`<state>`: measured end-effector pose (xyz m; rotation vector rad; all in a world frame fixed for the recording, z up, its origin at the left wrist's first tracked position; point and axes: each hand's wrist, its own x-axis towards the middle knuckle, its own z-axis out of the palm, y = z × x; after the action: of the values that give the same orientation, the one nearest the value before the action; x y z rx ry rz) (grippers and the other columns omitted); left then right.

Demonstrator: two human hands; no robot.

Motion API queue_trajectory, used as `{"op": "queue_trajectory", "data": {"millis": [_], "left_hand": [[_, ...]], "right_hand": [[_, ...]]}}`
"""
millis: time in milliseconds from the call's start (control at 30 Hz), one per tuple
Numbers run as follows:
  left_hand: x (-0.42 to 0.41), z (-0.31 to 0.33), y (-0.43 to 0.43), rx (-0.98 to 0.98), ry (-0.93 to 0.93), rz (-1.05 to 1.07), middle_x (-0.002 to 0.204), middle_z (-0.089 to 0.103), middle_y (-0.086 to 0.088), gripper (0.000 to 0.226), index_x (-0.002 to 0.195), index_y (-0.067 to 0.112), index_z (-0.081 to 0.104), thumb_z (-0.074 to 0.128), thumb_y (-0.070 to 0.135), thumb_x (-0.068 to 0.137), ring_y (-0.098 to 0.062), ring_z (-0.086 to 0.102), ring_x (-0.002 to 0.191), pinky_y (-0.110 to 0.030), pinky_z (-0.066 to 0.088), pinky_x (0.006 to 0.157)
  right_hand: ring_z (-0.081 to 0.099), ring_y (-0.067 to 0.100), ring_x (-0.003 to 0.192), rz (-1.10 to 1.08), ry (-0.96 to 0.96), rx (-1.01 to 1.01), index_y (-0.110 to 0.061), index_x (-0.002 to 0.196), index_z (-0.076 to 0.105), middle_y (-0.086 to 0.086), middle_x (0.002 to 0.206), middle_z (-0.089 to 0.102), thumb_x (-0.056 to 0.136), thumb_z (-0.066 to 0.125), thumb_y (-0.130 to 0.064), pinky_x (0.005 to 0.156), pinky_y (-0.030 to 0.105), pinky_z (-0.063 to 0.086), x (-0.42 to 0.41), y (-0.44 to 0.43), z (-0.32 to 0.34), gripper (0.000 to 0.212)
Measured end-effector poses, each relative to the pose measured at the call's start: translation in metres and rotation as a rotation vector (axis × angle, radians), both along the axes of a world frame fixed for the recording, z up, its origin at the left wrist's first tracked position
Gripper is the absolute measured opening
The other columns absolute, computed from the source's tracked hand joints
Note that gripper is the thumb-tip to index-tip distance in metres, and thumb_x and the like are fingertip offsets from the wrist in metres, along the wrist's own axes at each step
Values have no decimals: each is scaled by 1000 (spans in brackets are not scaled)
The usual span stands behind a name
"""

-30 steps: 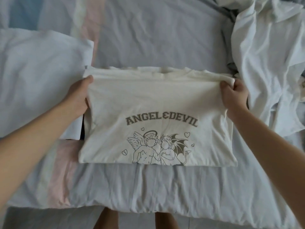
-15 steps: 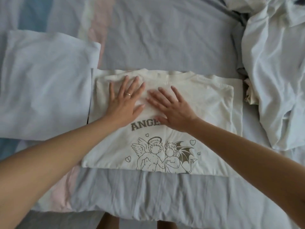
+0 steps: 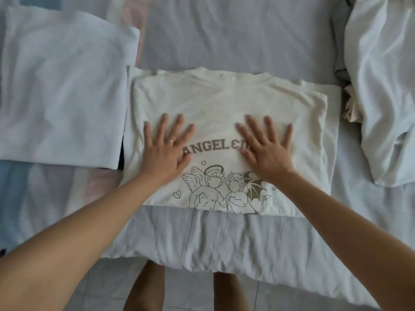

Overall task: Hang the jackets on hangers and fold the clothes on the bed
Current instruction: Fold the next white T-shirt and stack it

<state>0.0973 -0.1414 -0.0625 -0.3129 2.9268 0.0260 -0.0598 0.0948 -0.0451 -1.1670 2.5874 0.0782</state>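
A folded cream T-shirt (image 3: 226, 102) with an angel-and-devil print lies flat near the front edge of the bed. My left hand (image 3: 167, 147) presses flat on its left half, fingers spread, a ring on one finger. My right hand (image 3: 266, 147) presses flat on its right half, covering part of the printed lettering. Both palms lie on the cloth and neither hand holds anything.
A folded white garment (image 3: 62, 90) lies to the left, its edge touching the T-shirt. A crumpled heap of white clothes (image 3: 381, 70) fills the right side. The grey bedsheet (image 3: 235, 34) stretches behind. Tiled floor (image 3: 103, 286) and my legs show below the bed's edge.
One second ago my hands pinched the shirt's top corners and laid the fold down. They then pressed near the collar and have since slid toward me and apart across the shirt.
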Motion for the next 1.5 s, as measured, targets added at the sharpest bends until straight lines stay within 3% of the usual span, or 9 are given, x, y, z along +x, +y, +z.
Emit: {"op": "queue_trajectory", "data": {"millis": [133,467,667,833,933,1033,1167,1300,1500], "left_hand": [[82,-4,2,11,24,210,158,12,-13,63,152,21,18,29,44,95,-40,10,144,-59,11,114],[123,12,40,178,-186,565,160,-5,-5,66,152,22,3,33,44,98,-36,-2,145,-61,3,111],[116,35,38,483,208,1205,146,30,-25,68,142,-1,30,63,21,87,-37,31,133,-38,24,106],[127,31,10,890,274,1541,113,64,-18,44,122,-1,57,69,17,83,-26,64,101,-32,51,82],[128,36,-2,1204,235,1678,76,57,1,20,107,12,61,64,16,87,-1,54,54,-15,44,47],[130,48,9,1314,374,1633,86,58,1,19,84,20,50,60,4,88,-7,56,69,-20,47,62],[134,83,18,1086,539,1342,94,48,-4,30,95,15,38,58,-5,85,-9,52,73,-17,49,59],[129,111,17,1060,552,1141,101,60,1,23,102,10,58,47,-7,91,-4,59,82,-11,49,63],[119,129,6,1247,471,1251,64,67,1,29,72,9,65,53,21,95,-12,67,66,-26,53,61]], "right_hand": [[-7,27,147,-473,-43,44,-41,147,-13,-9,157,-14,90,7,-60,112,60,-10,29,84,-5,63],[-8,21,147,-781,-163,100,-25,150,-12,-2,159,-15,95,15,-59,115,44,-13,119,130,8,70],[40,30,128,-1817,-161,-518,-6,142,34,16,142,40,90,60,-32,104,36,31,117,93,23,64],[56,14,65,-2235,-347,-1152,-12,87,58,4,86,62,86,63,-9,50,19,48,99,89,43,6],[46,3,56,-1970,-186,-1196,-14,72,52,-3,67,52,84,57,-2,58,22,42,94,67,65,18],[41,-3,50,-1631,-29,-1205,-11,77,53,-6,65,45,87,52,1,54,14,36,106,19,89,16],[46,2,67,-1083,-31,-1218,0,95,62,1,81,54,84,52,2,61,15,38,148,-62,107,15],[53,7,74,-673,-169,-1117,-2,99,69,-2,82,54,79,54,8,66,19,44,188,-117,102,26],[56,22,73,-228,-211,-802,-11,92,69,1,80,58,77,60,-5,75,35,41,230,-153,69,18]]}}
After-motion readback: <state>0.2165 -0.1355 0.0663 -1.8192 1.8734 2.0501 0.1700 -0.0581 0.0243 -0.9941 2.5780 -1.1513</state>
